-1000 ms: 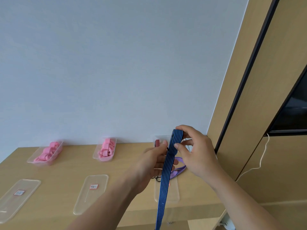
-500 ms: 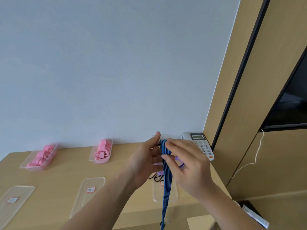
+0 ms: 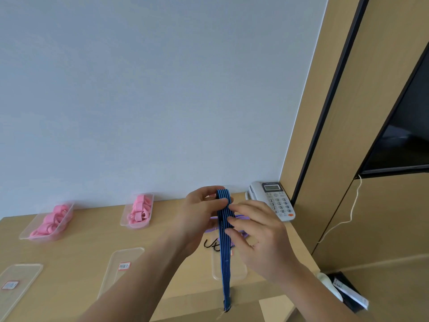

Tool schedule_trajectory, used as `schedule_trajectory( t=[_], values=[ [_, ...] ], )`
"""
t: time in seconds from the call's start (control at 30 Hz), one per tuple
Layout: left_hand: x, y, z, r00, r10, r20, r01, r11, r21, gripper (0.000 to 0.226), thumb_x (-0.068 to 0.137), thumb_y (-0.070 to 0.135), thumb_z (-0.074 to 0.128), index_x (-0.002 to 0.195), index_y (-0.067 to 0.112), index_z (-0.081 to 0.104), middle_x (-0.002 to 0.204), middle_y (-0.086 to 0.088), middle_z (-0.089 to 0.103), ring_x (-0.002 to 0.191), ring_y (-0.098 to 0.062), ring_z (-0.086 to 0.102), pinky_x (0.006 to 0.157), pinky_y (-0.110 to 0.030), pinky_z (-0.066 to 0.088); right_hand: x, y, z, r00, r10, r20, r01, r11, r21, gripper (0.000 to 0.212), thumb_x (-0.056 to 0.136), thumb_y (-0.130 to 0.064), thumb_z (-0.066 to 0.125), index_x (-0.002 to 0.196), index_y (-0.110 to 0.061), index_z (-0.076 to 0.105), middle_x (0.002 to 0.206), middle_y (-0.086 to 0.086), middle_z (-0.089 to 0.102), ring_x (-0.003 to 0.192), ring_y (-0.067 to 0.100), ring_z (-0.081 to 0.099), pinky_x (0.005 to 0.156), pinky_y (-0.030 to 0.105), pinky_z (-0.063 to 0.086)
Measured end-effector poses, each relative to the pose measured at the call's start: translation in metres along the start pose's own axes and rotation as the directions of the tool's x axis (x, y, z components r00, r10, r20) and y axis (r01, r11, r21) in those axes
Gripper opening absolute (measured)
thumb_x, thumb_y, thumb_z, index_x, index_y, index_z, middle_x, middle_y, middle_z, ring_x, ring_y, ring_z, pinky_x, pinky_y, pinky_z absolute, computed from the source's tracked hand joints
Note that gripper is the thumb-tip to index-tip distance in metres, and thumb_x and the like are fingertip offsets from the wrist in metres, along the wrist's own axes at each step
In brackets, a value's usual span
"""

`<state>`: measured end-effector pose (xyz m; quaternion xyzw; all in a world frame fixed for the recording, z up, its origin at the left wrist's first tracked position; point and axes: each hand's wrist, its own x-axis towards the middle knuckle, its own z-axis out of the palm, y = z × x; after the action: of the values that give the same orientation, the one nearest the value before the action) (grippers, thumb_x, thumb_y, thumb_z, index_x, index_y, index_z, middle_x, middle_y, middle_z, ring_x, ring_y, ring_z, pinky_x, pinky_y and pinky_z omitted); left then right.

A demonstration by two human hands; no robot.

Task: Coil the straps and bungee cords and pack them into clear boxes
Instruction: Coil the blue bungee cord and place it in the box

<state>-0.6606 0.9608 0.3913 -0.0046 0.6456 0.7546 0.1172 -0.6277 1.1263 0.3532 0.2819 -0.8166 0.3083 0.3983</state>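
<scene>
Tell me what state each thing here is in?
Blue strap, folded over at the top, tail hanging past the table edge, not coiled.
Left hand, pinches the strap's fold.
Right hand, fingers touch the strap.
Left box, lid off, holds pink straps.
Middle box, lid off, holds more pink ones.
Three lids, lying flat.
Phone, handset on cradle.

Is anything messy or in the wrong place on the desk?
Nothing is spilled or broken. The blue striped strap is mostly uncoiled, its tail hanging past the desk edge from the left hand. A purple strap and black hooks lie loose near a clear lid, not boxed.
</scene>
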Motion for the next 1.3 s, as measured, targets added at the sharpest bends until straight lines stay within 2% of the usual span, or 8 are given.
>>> schedule_trajectory(
  t=[0.17, 0.27, 0.33, 0.43, 0.6, 0.83, 0.93, 1.3],
  values=[
    [-0.003, -0.005, 0.003, 0.999, 0.032, 0.014, -0.033, 0.999, 0.039, 0.033, 0.097, -0.003, 0.062, 0.127, 0.011, 0.06, 0.112, -0.012, 0.077, 0.094, -0.03, 0.073, 0.085, -0.043, 0.06, 0.019, 0.002, -0.011, 0.914, 0.356, 0.195, -0.384, 0.914, 0.133, 0.045, 0.08, -0.012, 0.078, 0.121, -0.026, 0.066, 0.116, -0.02, 0.062, 0.112, 0.0, 0.055, 0.093, 0.015, 0.044],
    [-0.005, -0.01, 0.003, 0.999, 0.022, 0.044, -0.025, 0.998, 0.056, 0.042, 0.097, -0.003, 0.064, 0.135, 0.011, 0.053, 0.116, -0.011, 0.077, 0.106, -0.035, 0.073, 0.083, -0.043, 0.06, 0.026, 0.01, -0.015, 0.738, 0.441, 0.511, -0.615, 0.752, 0.239, 0.053, 0.083, -0.008, 0.075, 0.126, -0.034, 0.058, 0.121, -0.02, 0.064, 0.119, -0.002, 0.055, 0.097, 0.029, 0.051],
    [-0.007, -0.014, 0.0, 0.998, -0.015, 0.063, 0.013, 0.999, 0.034, 0.053, 0.092, 0.001, 0.071, 0.139, 0.009, 0.05, 0.118, -0.014, 0.076, 0.108, -0.037, 0.073, 0.091, -0.05, 0.059, 0.027, 0.014, -0.017, 0.712, 0.446, 0.542, -0.659, 0.692, 0.296, 0.052, 0.077, -0.01, 0.077, 0.121, -0.033, 0.063, 0.116, -0.016, 0.069, 0.119, 0.001, 0.058, 0.097, 0.035, 0.053],
    [-0.01, -0.016, -0.002, 0.99, -0.097, 0.106, 0.098, 0.995, -0.01, 0.067, 0.078, 0.018, 0.078, 0.138, 0.007, 0.051, 0.117, -0.02, 0.075, 0.104, -0.038, 0.074, 0.098, -0.051, 0.057, 0.025, 0.017, -0.019, 0.711, 0.491, 0.504, -0.697, 0.587, 0.411, 0.051, 0.063, -0.011, 0.08, 0.111, -0.024, 0.067, 0.109, -0.006, 0.074, 0.112, 0.01, 0.065, 0.095, 0.036, 0.053],
    [-0.019, -0.006, 0.006, 0.973, -0.126, 0.192, 0.129, 0.992, -0.001, 0.041, 0.1, 0.031, 0.063, 0.127, 0.0, 0.062, 0.1, -0.015, 0.076, 0.084, -0.027, 0.072, 0.073, -0.033, 0.057, 0.024, 0.016, -0.021, 0.732, 0.501, 0.463, -0.682, 0.548, 0.485, 0.053, 0.059, -0.007, 0.082, 0.109, -0.021, 0.069, 0.105, 0.001, 0.075, 0.103, 0.02, 0.07, 0.088, 0.033, 0.055],
    [-0.026, -0.004, 0.019, 0.946, -0.14, 0.293, 0.163, 0.985, -0.053, 0.048, 0.103, 0.048, 0.047, 0.111, 0.005, 0.069, 0.084, -0.011, 0.069, 0.081, -0.032, 0.061, 0.094, -0.059, 0.05, 0.031, 0.014, -0.025, 0.693, 0.582, 0.425, -0.7, 0.403, 0.59, 0.049, 0.074, 0.015, 0.076, 0.116, -0.009, 0.067, 0.103, 0.01, 0.075, 0.096, 0.023, 0.071, 0.068, 0.028, 0.056],
    [-0.026, 0.001, 0.025, 0.944, -0.137, 0.3, 0.163, 0.984, -0.065, 0.055, 0.101, 0.055, 0.044, 0.116, 0.007, 0.066, 0.078, -0.006, 0.063, 0.073, -0.026, 0.055, 0.081, -0.045, 0.048, 0.031, 0.013, -0.025, 0.687, 0.604, 0.404, -0.694, 0.381, 0.611, 0.049, 0.074, 0.015, 0.076, 0.116, -0.008, 0.066, 0.105, 0.01, 0.075, 0.095, 0.023, 0.071, 0.068, 0.026, 0.056],
    [-0.025, 0.016, 0.04, 0.944, -0.045, 0.327, 0.085, 0.99, -0.109, 0.074, 0.098, 0.064, 0.043, 0.136, 0.001, 0.054, 0.107, -0.012, 0.045, 0.063, -0.019, 0.046, 0.064, -0.031, 0.041, 0.044, 0.008, -0.035, 0.727, 0.6, 0.334, -0.645, 0.429, 0.632, 0.05, 0.072, 0.018, 0.076, 0.115, -0.008, 0.068, 0.102, 0.011, 0.074, 0.088, 0.017, 0.07, 0.069, 0.023, 0.057]
  ],
)
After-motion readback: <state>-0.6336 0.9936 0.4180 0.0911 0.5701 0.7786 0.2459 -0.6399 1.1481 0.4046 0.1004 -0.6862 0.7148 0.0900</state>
